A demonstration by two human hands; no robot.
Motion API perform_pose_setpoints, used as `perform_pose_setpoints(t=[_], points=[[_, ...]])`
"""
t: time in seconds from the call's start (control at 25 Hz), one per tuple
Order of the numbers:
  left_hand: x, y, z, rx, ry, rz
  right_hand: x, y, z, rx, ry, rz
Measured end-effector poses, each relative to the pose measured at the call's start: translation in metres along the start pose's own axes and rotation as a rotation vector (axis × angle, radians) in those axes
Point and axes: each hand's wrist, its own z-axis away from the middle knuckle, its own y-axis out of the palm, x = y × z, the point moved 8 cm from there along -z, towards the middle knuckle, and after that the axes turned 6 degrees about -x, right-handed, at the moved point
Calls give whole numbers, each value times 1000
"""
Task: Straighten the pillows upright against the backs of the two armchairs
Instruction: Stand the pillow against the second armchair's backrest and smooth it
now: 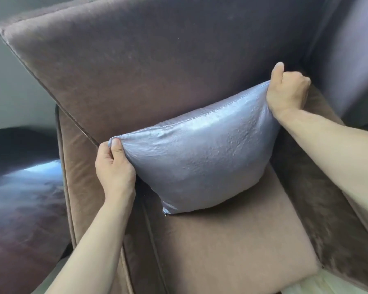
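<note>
A shiny silver-blue pillow [202,158] stands on the seat cushion [227,247] of a brown velvet armchair, leaning towards its tall backrest [149,60]. My left hand [114,166] pinches the pillow's upper left corner between thumb and fingers. My right hand [287,90] is closed on the upper right corner, thumb pointing up. The top edge is stretched between both hands. The pillow's lower right corner is hidden behind my right forearm. Only this one armchair is in view.
The left armrest [77,166] and the right armrest [327,198] close in the seat on both sides. A dark glossy round table [19,187] stands to the left of the chair. A pale wall lies behind.
</note>
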Motion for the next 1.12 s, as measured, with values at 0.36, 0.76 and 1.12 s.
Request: perform_pose_setpoints(t=[0.36, 0.76, 1.12], points=[[35, -5, 5, 259, -207, 201, 53, -5, 119, -26, -606, -80], [14, -8, 0, 569, 10, 57, 26, 109, 463, 912, -190, -278], [0, -5, -20, 468, 41, 195, 7, 208, 507, 1141, -390, 256]])
